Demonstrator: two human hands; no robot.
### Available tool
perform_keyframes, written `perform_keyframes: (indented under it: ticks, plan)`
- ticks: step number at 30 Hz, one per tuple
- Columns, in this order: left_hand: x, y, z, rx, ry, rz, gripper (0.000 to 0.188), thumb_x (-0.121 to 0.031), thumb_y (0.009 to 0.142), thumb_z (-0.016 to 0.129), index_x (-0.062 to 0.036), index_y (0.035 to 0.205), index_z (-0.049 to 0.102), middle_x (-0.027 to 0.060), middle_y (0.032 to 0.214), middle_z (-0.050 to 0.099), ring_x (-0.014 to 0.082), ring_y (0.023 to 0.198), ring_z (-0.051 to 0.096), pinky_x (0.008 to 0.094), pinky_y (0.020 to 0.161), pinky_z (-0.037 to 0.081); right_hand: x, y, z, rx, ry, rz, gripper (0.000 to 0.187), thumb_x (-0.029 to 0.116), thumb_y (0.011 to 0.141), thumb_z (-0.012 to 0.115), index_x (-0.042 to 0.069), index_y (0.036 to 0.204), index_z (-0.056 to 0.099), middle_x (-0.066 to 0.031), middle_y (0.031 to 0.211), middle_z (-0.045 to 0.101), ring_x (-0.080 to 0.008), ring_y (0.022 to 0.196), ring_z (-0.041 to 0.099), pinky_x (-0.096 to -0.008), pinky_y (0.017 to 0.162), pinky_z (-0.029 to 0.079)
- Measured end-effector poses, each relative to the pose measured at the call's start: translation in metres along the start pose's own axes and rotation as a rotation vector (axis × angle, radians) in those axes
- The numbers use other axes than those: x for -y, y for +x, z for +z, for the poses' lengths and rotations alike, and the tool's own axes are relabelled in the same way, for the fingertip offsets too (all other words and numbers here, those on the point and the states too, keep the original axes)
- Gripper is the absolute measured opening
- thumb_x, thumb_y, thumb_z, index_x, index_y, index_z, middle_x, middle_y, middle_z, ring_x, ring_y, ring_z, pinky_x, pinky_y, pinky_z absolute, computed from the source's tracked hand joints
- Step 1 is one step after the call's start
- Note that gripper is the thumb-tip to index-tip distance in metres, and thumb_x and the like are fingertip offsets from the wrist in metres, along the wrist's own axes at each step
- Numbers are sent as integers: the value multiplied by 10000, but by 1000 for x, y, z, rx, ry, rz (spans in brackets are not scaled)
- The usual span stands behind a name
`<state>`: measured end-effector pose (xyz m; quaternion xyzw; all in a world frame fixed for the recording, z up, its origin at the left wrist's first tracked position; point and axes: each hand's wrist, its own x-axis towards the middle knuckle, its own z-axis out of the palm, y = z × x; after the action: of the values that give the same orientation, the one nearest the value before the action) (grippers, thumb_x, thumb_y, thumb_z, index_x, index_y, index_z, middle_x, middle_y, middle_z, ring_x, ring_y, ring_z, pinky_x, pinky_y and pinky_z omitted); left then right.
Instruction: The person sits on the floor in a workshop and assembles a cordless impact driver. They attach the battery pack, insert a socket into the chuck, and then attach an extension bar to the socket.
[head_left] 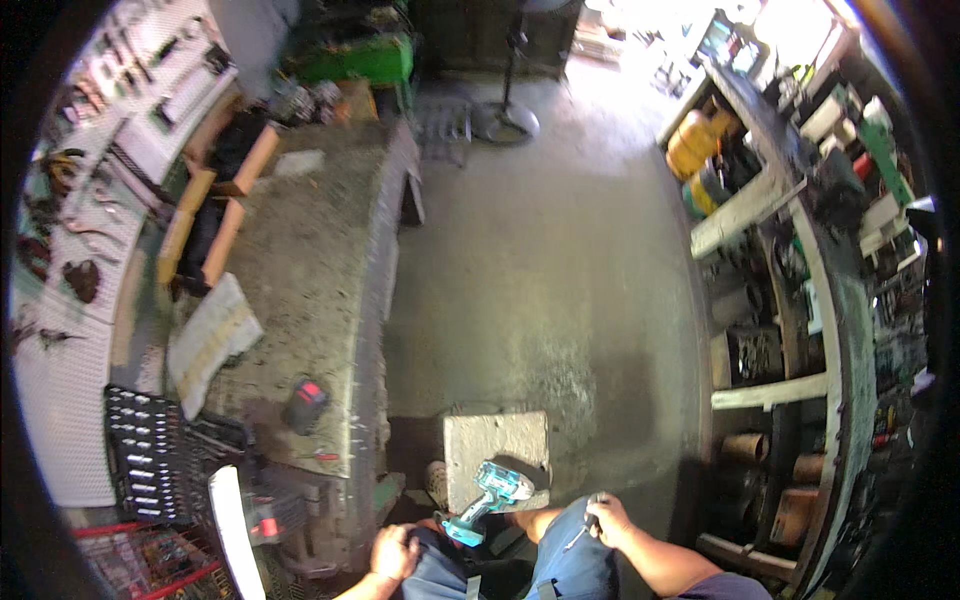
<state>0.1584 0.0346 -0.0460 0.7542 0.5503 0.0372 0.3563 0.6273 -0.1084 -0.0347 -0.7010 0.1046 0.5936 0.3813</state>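
Observation:
My left hand (395, 551) rests on my left knee, its fingers curled in, with nothing visible in it. Over my right knee, my right hand (612, 522) is closed on a small thin metal tool (575, 540); its slim shaft points down and its exact kind is unclear. Between my knees is a teal and black cordless power driver (490, 497), touched by neither hand. Its head overlaps a pale square board or stool top (495, 440) in front of me, and its battery end is close to my left leg.
To my left runs a worn workbench (300, 220) bearing a black and red battery (307, 405), a cloth (215, 340) and an open socket set (150, 455). Pegboard tools (90, 230) hang beyond. Loaded shelves (770, 390) line the right; a fan stand (508, 120) stands ahead.

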Motion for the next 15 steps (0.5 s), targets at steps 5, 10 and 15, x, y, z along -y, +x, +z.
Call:
perform_keyframes:
  ticks: [5,10,15]
  plan:
    - [-48,-89,-44,197,-181,-413,645,-396,971,772,-23,1482,644,235,1414,710,401,1354,653,461,1184,496,42,-107,2,-17,107,129,75,151,1009,661,85,1043,673,-100,843,673,-273,583,616,-414,405,480]
    - [-49,-204,-74,116,-280,-554,606,-432,948,733,-34,1404,709,246,1385,738,415,1309,689,490,1139,538,116,-217,-7,161,-219,175,131,272,1085,581,190,1000,638,29,655,525,-161,471,443,-370,432,416]
    - [-57,-346,-16,-647,-316,-1042,497,-339,924,750,2,1286,754,279,1244,768,477,1168,726,548,1013,591,180,-224,37,388,-710,84,125,278,1087,590,188,1022,647,23,671,543,-155,477,454,-359,433,416]
